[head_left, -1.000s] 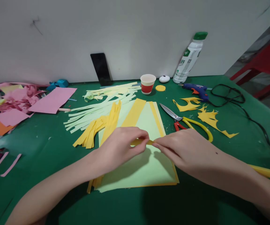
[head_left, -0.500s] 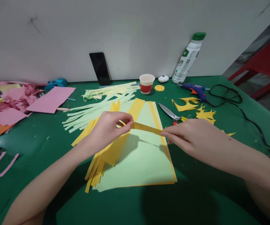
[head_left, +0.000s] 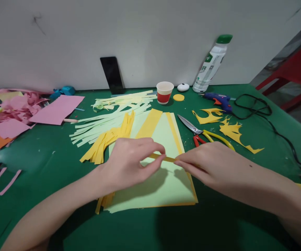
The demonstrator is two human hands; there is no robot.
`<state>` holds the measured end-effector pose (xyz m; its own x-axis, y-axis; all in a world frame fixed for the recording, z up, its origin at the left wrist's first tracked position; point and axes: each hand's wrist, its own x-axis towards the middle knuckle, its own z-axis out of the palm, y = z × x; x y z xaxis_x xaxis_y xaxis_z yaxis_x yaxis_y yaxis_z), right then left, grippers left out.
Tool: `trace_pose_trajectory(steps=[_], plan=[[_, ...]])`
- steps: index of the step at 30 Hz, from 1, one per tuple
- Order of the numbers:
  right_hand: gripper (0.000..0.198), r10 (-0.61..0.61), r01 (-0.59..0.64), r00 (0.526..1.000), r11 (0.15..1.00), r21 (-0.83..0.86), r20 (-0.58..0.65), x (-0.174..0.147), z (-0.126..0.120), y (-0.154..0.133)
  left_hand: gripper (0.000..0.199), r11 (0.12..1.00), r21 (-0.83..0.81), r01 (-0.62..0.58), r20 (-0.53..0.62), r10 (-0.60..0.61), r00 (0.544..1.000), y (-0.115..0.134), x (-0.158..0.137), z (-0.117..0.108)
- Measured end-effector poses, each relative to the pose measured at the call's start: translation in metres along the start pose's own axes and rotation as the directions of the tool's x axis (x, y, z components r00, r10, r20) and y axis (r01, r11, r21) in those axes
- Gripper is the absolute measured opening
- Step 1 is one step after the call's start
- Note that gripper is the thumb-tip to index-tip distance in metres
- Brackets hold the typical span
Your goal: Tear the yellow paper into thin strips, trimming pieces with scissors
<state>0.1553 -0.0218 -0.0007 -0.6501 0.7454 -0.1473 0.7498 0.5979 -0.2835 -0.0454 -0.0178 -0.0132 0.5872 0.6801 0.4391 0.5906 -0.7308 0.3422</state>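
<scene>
A narrow yellow paper strip (head_left: 170,159) stretches between my hands above a stack of pale green sheets (head_left: 150,190). My left hand (head_left: 134,160) pinches it between thumb and forefinger, and part of the strip shows through the loop of those fingers. Its other end is in the closed fingertips of my right hand (head_left: 205,160). Under and behind the left hand lies a wider yellow paper band (head_left: 150,122). Fringed yellow paper (head_left: 108,137) spreads left of it, with pale green fringe (head_left: 98,127) beyond. Scissors (head_left: 192,127) with red and yellow handles lie just past my right hand.
A red and white paper cup (head_left: 164,93), a white bottle (head_left: 210,66) and a phone (head_left: 112,75) stand along the wall. At the right is a glue gun (head_left: 220,101) with its cord. Yellow scraps (head_left: 208,115) lie nearby; pink paper (head_left: 59,109) is heaped left.
My left hand has slid along the strip toward my right hand and slightly nearer to me, so the stretch between them is shorter. My right hand has shifted a little left and down.
</scene>
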Motion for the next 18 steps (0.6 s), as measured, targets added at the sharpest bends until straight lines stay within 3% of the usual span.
trace_pose_trajectory(steps=[4, 9, 14, 18], plan=[[0.038, -0.128, 0.126, 0.990, 0.992, -0.027, -0.067, -0.004, 0.013, 0.004, 0.011, 0.990, -0.020, -0.140, 0.032, 0.141, 0.990, 0.009, -0.004, 0.011], [0.031, -0.236, 0.232, 0.966, 0.971, -0.052, -0.104, -0.008, 0.021, 0.013, 0.013, 0.984, -0.077, -0.160, 0.060, 0.164, 0.985, 0.006, -0.008, 0.017], [0.030, -0.245, 0.236, 0.965, 0.967, -0.099, -0.093, -0.008, 0.026, 0.014, 0.012, 0.991, -0.098, -0.092, 0.091, 0.101, 0.991, 0.004, -0.011, 0.022], [0.030, -0.166, 0.148, 0.980, 0.977, -0.154, -0.111, -0.003, 0.026, 0.008, 0.012, 0.991, -0.102, -0.083, 0.080, 0.091, 0.993, 0.003, -0.012, 0.023]])
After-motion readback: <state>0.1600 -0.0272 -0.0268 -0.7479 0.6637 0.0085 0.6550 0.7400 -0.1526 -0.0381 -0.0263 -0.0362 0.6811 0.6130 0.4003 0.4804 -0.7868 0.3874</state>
